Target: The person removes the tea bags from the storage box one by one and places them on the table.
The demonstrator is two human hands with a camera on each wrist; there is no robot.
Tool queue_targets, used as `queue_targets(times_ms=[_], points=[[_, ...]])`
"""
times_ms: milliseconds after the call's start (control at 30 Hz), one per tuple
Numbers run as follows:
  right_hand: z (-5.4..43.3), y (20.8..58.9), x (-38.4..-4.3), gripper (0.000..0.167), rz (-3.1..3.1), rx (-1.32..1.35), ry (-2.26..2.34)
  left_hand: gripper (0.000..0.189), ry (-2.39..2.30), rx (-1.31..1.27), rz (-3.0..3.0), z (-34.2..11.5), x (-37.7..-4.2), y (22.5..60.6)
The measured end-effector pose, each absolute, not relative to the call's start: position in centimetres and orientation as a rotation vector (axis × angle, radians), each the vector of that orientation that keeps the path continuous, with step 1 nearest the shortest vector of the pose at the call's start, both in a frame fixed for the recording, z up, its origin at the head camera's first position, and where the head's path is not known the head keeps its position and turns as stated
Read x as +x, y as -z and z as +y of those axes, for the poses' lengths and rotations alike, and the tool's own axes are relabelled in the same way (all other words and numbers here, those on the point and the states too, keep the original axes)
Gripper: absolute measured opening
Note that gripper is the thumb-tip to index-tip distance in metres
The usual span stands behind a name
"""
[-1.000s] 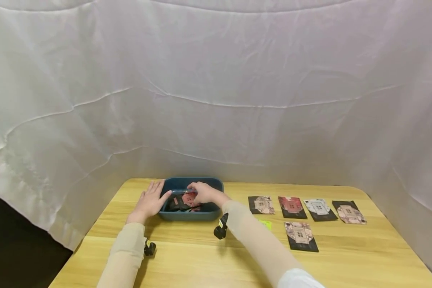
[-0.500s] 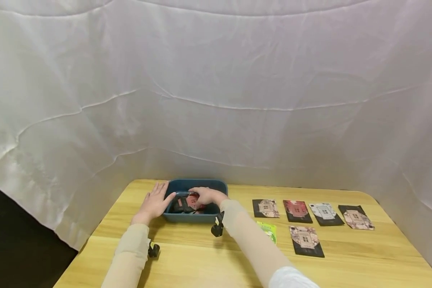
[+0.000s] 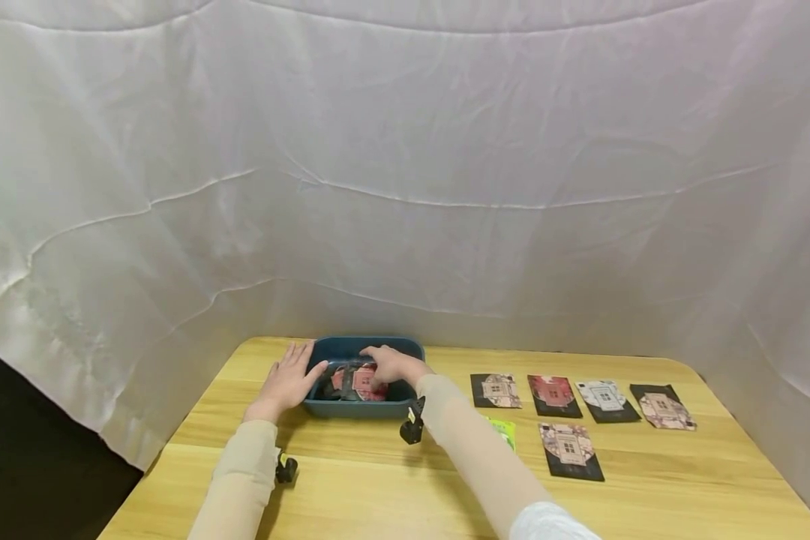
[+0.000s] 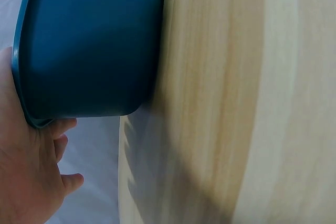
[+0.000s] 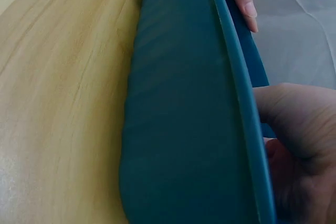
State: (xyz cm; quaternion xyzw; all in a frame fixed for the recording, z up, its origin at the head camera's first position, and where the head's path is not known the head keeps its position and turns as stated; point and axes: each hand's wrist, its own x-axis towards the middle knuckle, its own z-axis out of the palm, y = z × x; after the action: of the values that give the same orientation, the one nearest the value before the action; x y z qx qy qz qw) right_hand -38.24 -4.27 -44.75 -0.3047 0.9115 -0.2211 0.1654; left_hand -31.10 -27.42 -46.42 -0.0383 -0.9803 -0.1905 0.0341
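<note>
A dark teal plastic bin (image 3: 358, 409) stands near the table's back edge. Inside lie small flat black packets with red printed panels, and one red packet (image 3: 363, 381) shows on top. My left hand (image 3: 288, 382) rests on the bin's left end, fingers fairly straight along the outside and thumb over the rim; the left wrist view shows this hand (image 4: 29, 166) at the rim too. My right hand (image 3: 394, 365) reaches over the near wall into the bin, touching the red packet's right side. In the right wrist view, the wall (image 5: 194, 103) hides most of those fingers.
Right of the bin, several packets lie apart on the wooden table (image 3: 648, 495): a pale pink one (image 3: 496, 391), a red one (image 3: 554, 395), a white one (image 3: 607, 400) and others. A green packet (image 3: 505, 430) is partly behind my right forearm. A pale curtain (image 3: 405, 247) hangs behind.
Inside the bin my right hand has shifted the packets: the red-panelled packet lies more openly on top, with another red patch beside it. My left hand keeps its place on the bin.
</note>
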Motion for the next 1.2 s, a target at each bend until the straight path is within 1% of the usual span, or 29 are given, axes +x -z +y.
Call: queue_targets(times_ms=[167, 500, 900, 1200], points=[[-3.9, 44.8, -38.4, 0.072, 2.599, -0.920, 0.674, 0.079, 0.599, -0.110, -3.016, -27.4, -31.2, 46.3], [-2.5, 44.0, -38.3, 0.070, 2.563, -1.033, 0.699, 0.078, 0.597, -0.116, -3.012, -27.5, -31.3, 46.4], [-0.2, 43.4, -37.8, 0.057, 2.482, -1.072, 0.804, 0.076, 0.603, -0.114, -3.014, -27.6, -31.4, 46.2], [1.5, 42.6, -37.4, 0.047, 2.486, -1.128, 0.916, 0.080, 0.592, -0.123, -3.013, -27.8, -31.5, 46.3]])
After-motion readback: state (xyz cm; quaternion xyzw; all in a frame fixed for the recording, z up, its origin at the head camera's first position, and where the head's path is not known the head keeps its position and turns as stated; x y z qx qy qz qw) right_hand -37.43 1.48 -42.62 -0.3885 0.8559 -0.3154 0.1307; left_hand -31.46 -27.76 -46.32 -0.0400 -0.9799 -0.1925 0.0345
